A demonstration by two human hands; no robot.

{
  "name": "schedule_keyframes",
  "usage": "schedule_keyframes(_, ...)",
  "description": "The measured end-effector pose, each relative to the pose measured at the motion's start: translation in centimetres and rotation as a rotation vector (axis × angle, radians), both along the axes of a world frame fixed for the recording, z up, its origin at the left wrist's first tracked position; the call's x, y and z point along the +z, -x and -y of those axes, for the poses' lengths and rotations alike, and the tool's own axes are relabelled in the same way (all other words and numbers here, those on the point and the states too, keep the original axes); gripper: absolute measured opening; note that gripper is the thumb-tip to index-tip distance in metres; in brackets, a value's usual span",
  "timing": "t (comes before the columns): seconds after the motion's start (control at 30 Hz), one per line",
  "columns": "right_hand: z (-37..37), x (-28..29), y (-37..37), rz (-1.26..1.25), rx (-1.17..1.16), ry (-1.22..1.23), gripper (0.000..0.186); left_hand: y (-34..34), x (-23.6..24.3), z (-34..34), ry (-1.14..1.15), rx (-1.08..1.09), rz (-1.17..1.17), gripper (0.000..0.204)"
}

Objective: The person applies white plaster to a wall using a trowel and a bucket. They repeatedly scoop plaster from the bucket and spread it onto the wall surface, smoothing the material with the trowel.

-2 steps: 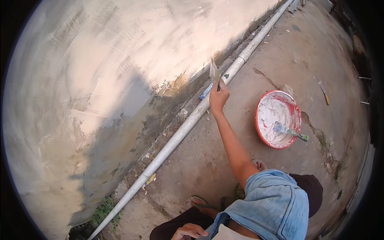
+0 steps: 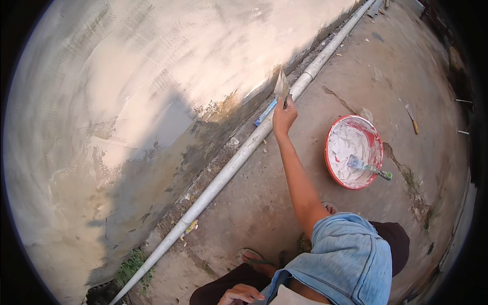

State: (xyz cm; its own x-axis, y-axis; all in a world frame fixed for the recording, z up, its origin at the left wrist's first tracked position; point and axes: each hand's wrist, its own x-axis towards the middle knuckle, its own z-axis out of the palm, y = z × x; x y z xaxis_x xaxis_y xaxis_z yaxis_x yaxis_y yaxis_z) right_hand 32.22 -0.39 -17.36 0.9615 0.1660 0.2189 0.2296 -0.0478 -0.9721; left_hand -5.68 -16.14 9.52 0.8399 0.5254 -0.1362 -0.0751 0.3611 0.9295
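Observation:
My right hand [image 2: 284, 120] is closed around the handle of a putty knife [image 2: 281, 85] with a flat grey blade pointing up toward the wall's foot. The hand hovers over a long pale pipe [image 2: 229, 173], and whether the blade touches anything I cannot tell. At the lower edge my left hand [image 2: 241, 294], partly cut off, lies on my dark-trousered leg with loosely stretched fingers and nothing visible in them. Right of my outstretched arm stands a red basin [image 2: 328, 157] with white paste [image 2: 348, 144] smeared inside. A scraper with a bluish blade and green handle [image 2: 378, 172] leans across its rim.
A patchy plastered wall [image 2: 137, 76] rises on the left, partly in shadow. Beside the pipe lies a blue strip-like object [image 2: 265, 113]. On the cracked concrete ground [image 2: 244, 203] a yellow-handled tool [image 2: 412, 119] lies at right. Weeds [image 2: 133, 267] grow near the pipe's lower end.
My right hand and the putty knife have shifted slightly to the right and up, showing more of the blue object. My left hand and the basin stay essentially where they were.

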Motion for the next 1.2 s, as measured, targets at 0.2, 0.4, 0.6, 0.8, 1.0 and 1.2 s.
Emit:
schedule_keyframes(0.2, -5.4, 3.0, 2.9, 0.1, -0.114, -0.053, 0.052, -0.2, 0.4, -1.0, 0.004, -0.037, 0.017, 0.018)
schedule_keyframes(0.4, -6.9, 2.8, 16.4, 0.158, 0.158, -0.12, 0.063, -0.5, -0.2, -1.3, 0.017, -0.051, 0.049, 0.018)
schedule_keyframes(0.6, 1.9, -0.4, 6.9, -0.127, 0.132, -0.112, 0.032, 0.8, -0.4, -1.0, -0.011, 0.041, 0.042, 0.018)
schedule_keyframes(0.8, 0.6, -4.0, -7.7, -0.07, -0.102, -0.115, 0.04, 0.7, 0.7, -1.2, 0.036, 0.011, 0.033, 0.019)
schedule_keyframes(1.0, -3.3, 2.4, 6.4, 0.105, 0.051, -0.036, 0.058, 0.0, 0.5, -1.2, -0.006, -0.002, 0.05, 0.017)
schedule_keyframes(1.2, -1.4, 2.6, 12.9, 0.28, 0.302, -0.041, 0.059, 0.6, -0.1, -1.1, 0.0, 0.0, 0.046, 0.015)
